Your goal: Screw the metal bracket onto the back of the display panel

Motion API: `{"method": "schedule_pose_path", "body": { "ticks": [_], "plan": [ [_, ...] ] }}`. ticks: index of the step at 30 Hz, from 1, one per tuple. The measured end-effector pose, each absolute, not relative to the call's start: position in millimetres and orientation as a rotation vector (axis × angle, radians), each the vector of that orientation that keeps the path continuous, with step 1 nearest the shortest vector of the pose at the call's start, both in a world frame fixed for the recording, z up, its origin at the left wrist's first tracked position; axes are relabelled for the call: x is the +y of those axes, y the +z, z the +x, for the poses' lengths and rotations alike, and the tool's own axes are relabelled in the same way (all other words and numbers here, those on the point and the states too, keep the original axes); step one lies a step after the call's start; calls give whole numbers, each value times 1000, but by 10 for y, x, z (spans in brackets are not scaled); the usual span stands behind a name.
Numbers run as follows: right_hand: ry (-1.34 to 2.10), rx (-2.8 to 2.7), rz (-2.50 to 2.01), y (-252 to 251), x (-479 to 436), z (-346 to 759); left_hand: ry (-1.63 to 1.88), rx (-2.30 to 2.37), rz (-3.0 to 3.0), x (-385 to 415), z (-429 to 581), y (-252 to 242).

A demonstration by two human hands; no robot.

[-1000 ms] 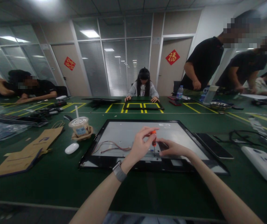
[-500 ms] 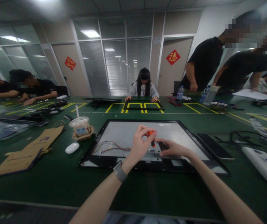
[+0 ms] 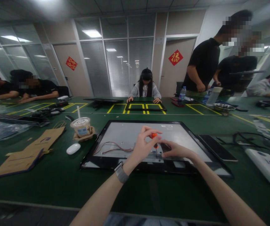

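In my left hand (image 3: 145, 141), which wears a watch, the fingers close around the handle of an orange-and-black screwdriver (image 3: 154, 135). It stands nearly upright, its tip down at the lower black strip of a display panel (image 3: 120, 133). My right hand (image 3: 177, 149) is beside the tip, thumb and index finger on either side of a dark part (image 3: 165, 148) on the panel; its kind is hidden. Thin wires (image 3: 111, 144) lie loosely on the panel's grey back, left of my hands.
Left of the panel are a white mouse (image 3: 73, 149), a drink cup (image 3: 81, 127) in a holder and a paper bag (image 3: 31, 147). A phone (image 3: 217, 147) and a white device (image 3: 265, 166) lie right. Across the table a person (image 3: 146, 86) holds a black frame (image 3: 146, 110).
The screwdriver handle has turned slightly in my left hand, and those fingers have shifted a little right. My right hand stays put. At the right, a standing person has straightened up.
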State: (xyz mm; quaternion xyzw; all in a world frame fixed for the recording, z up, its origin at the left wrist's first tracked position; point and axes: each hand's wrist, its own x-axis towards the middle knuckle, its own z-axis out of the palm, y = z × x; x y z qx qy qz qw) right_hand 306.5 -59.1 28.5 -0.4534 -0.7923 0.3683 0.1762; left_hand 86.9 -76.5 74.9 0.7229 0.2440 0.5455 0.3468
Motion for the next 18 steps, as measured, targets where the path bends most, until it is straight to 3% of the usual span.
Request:
{"method": "schedule_pose_path", "body": {
  "ticks": [18],
  "plan": [
    [1024, -2225, -1309, 267, -586, 3062, 1417, 564, 1834, -753, 868, 757]
  ]
}}
